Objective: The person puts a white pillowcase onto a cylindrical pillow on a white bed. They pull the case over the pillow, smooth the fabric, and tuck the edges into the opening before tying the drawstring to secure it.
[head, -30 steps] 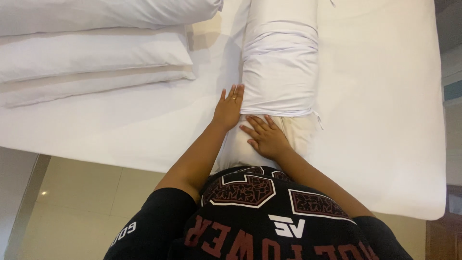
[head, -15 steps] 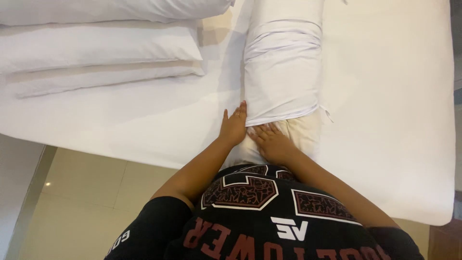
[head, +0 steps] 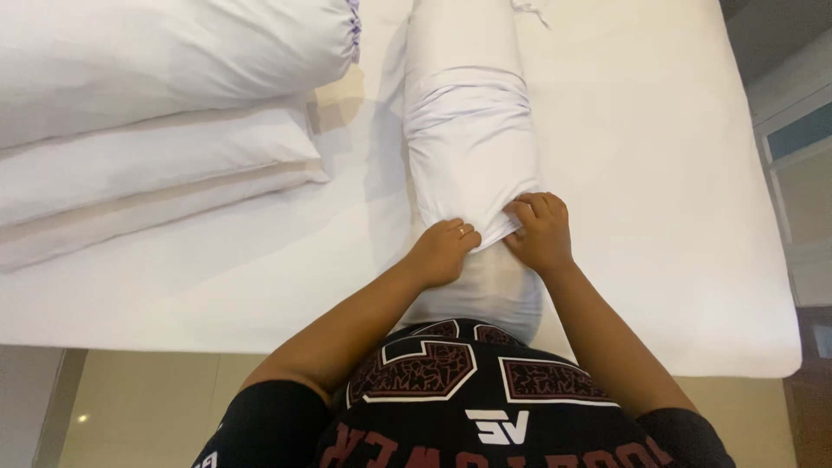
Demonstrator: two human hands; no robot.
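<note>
The left hand and the right hand sit close together, nearly knuckle to knuckle, at the near end of a long white bolster that lies lengthwise on the bed, pointing away from the person. Each hand is curled shut on the hem of the white bolster cover, pinching bunched cloth between fingers and thumb. The hem makes a wavy line across the bolster between the two hands; below it the near end of the bolster shows bare, smooth and slightly glossy, reaching almost to the bed's near edge, which runs just in front of the person's chest.

Both forearms come up from the bottom of the view and converge on the bolster, elbows out, wrists fairly straight. A thin ring shows on one finger of the left hand.

The cover is thin, soft fabric, gathered into crosswise creases halfway up the roll and pulled smoother further on. The bolster itself is a plump, even cylinder.

To the right of the bolster the bed sheet is flat and open as far as the rounded right corner. To the left there is a strip of open sheet, then a stack of white pillows lying well apart from the hands, soft and rounded at the edges. Beyond the near edge lies a pale, glossy tiled floor.
</note>
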